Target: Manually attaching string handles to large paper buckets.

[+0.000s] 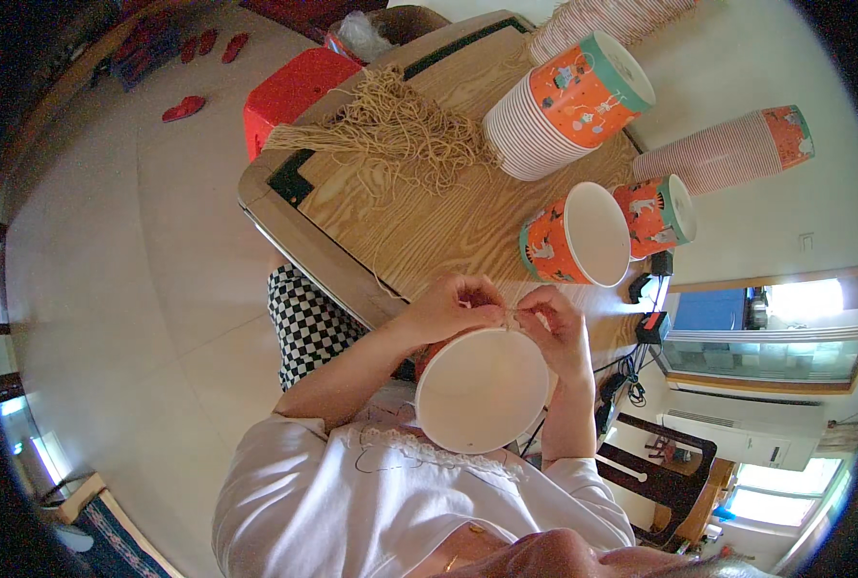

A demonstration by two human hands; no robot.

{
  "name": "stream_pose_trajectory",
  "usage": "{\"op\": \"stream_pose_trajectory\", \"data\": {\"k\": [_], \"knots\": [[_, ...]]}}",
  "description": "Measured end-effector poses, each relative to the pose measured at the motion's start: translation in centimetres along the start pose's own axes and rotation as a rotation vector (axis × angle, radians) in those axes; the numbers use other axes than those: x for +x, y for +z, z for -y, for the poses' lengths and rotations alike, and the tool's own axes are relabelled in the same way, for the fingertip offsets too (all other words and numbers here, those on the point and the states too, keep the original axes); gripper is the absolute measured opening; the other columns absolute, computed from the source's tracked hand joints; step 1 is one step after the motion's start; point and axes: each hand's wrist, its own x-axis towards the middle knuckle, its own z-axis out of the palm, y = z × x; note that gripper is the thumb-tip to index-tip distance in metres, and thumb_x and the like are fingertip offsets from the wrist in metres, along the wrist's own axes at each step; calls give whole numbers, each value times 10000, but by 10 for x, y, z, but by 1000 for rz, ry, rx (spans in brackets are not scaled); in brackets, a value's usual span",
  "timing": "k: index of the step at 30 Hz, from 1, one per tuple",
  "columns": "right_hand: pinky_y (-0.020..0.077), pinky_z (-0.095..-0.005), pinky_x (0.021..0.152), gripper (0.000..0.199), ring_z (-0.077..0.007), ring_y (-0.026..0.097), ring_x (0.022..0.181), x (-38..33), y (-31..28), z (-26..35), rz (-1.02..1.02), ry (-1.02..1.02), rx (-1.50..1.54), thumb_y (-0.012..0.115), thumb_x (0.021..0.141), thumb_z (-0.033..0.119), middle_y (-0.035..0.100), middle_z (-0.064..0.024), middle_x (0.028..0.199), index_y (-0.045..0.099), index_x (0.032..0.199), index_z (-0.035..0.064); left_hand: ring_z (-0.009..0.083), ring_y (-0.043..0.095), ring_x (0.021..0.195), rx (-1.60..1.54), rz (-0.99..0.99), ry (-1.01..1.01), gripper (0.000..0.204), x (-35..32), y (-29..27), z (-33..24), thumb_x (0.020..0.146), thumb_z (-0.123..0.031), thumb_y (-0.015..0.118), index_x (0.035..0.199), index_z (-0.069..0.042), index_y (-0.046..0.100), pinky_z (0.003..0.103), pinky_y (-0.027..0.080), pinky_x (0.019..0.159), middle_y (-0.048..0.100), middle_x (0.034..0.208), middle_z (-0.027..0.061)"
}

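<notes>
A white-lined paper bucket (482, 390) rests against my chest, its open mouth facing up. At its far rim my left hand (456, 306) and my right hand (556, 326) are close together, fingertips pinched. Between them shows a bit of what looks like thin tan string (512, 318). The bucket's outer wall is mostly hidden. Beyond my hands on the wooden table stand an orange paper bucket (597, 234) with a white inside and an upturned orange and green one (655, 212). A tangled pile of tan strings (405, 135) lies farther back on the left.
A tall stack of nested paper buckets (544, 125) stands at the table's back right, with other stacks (718, 149) behind. A red stool (299, 91) is beyond the table's left edge. Black cables and a black box (652, 328) lie to the right, near a dark wooden chair (674, 472).
</notes>
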Motion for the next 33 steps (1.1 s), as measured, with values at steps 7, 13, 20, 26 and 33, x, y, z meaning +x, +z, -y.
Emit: {"op": "stream_pose_trajectory", "data": {"k": [7, 13, 20, 26, 33], "knots": [[432, -240, 713, 114, -102, 538, 794, 11, -3, 11, 147, 204, 91, 627, 793, 96, 580, -30, 816, 577, 846, 8, 60, 540, 699, -304, -26, -68, 106, -2, -6, -1, 787, -108, 631, 843, -30, 589, 214, 444, 634, 590, 777, 0], [426, -228, 716, 111, -83, 528, 801, 16, -2, 11, 323, 202, 5, 610, 813, 94, 582, -21, 827, 584, 857, -5, 59, 534, 711, -139, 27, -24, 83, -8, -10, -3, 817, -122, 617, 860, -70, 569, 222, 450, 641, 574, 765, -25], [436, -229, 713, 128, -78, 533, 788, 13, 2, 10, 361, 121, -18, 609, 818, 108, 588, -22, 806, 593, 865, -10, 71, 548, 733, -164, 17, -27, 138, -10, -10, -7, 779, -126, 659, 856, -38, 587, 235, 449, 651, 589, 796, 6], [427, -226, 676, 115, -72, 519, 763, 9, 0, 15, 318, 188, -14, 596, 824, 106, 579, -15, 791, 590, 833, -8, 68, 541, 748, -177, 10, -52, 131, -14, -12, -3, 784, -129, 655, 857, -44, 588, 228, 441, 686, 585, 795, 2], [454, -254, 705, 165, -102, 564, 760, 7, 0, 10, 290, 154, 45, 626, 814, 170, 610, -38, 791, 606, 857, 12, 61, 533, 748, -173, 4, -45, 130, -15, -15, -6, 792, -140, 648, 863, -49, 587, 222, 437, 680, 577, 800, -8]]}}
